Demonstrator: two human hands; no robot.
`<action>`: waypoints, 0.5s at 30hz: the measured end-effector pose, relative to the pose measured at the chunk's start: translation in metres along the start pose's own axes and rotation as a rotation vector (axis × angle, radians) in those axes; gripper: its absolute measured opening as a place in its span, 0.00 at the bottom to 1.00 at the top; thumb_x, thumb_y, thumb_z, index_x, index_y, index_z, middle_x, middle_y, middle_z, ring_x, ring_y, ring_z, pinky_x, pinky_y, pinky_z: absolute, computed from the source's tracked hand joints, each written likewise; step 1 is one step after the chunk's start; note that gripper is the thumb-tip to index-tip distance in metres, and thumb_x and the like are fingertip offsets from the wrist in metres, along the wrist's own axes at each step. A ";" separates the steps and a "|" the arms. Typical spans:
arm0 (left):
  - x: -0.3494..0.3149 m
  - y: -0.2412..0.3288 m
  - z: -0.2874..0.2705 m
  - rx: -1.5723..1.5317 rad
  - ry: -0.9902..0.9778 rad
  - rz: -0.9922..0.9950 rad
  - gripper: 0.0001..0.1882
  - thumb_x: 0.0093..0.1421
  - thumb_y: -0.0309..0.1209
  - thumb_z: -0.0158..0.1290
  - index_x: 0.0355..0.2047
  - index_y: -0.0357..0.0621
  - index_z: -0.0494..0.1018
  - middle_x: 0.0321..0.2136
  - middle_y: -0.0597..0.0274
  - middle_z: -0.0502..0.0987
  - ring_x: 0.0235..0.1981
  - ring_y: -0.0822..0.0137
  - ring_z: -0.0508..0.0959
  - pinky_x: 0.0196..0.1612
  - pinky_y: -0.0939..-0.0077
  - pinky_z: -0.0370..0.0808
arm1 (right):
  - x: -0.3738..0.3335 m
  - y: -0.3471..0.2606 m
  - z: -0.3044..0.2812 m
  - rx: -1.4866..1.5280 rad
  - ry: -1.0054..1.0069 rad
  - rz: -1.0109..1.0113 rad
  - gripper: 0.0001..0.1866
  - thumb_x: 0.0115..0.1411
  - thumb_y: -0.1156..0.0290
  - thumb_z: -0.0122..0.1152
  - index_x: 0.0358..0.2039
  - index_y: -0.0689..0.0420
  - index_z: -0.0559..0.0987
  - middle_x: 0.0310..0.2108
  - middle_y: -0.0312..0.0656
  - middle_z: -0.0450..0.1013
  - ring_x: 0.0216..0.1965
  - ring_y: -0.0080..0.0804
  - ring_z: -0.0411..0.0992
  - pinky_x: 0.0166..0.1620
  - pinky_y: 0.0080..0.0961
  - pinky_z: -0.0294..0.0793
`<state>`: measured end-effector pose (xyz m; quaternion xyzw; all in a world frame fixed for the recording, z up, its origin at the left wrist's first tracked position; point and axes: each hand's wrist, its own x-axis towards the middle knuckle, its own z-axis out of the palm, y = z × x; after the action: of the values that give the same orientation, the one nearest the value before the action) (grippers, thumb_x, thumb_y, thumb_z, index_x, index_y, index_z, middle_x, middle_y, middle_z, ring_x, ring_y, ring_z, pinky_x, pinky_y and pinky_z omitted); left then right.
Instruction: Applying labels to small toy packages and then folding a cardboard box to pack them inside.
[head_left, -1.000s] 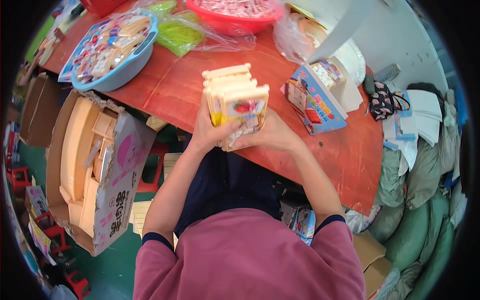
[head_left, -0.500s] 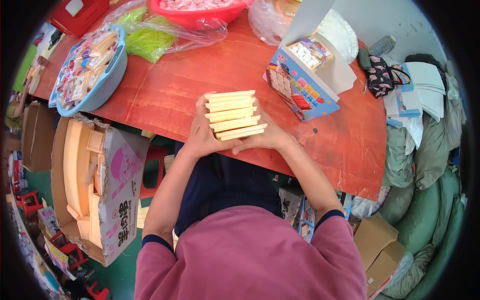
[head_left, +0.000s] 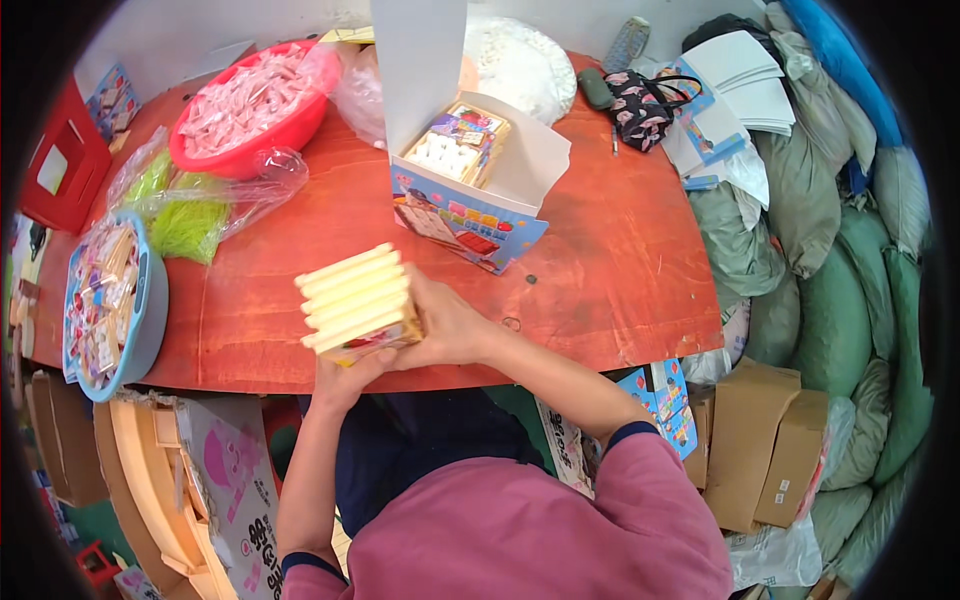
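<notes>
Here, just left of the frame's centre, both hands clamp a stack of flat pale-yellow packets (head_left: 357, 300) at the near edge of the red tabletop (head_left: 620, 270). The left hand (head_left: 345, 378) cups the stack from below and behind, fingers curled under its lower corner, while the right hand (head_left: 445, 325) presses flat against its right side, fingers together and wrapped round the end. Squeezed from two sides like this, the thin packets stay squared up edge to edge instead of sliding apart; the stack is tilted, its long edges running up toward the right. Above and to the right, well within reach, stands an open printed carton (head_left: 470, 205) with its tall lid flap raised, showing small wrapped pieces already sitting inside, so its mouth faces the person. In the upper left a red basin (head_left: 245, 115) holds pink-and-white wrapped sweets, with clear bags of green stuff (head_left: 185, 215) lying just beside it. At the far left edge a blue basin (head_left: 145, 320) is full of mixed packets. Below the tabletop, lower left, an open cardboard box (head_left: 170, 480) holds more of the pale packets on edge. A patterned pouch (head_left: 640, 95) lies at the upper right.
</notes>
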<state>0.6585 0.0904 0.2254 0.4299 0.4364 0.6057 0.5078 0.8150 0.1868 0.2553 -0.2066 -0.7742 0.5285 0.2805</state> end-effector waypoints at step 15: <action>0.139 0.018 0.088 1.157 -0.189 0.997 0.19 0.49 0.27 0.52 0.44 0.44 0.69 0.38 0.60 0.71 0.46 0.60 0.70 0.41 0.67 0.69 | -0.017 -0.055 -0.203 0.897 0.160 0.338 0.28 0.53 0.66 0.59 0.52 0.67 0.66 0.47 0.52 0.71 0.45 0.38 0.74 0.50 0.35 0.73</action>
<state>0.7232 0.2347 0.2757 0.8229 0.3933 0.3988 -0.0959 0.9591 0.2990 0.3603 -0.2280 -0.4015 0.8308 0.3109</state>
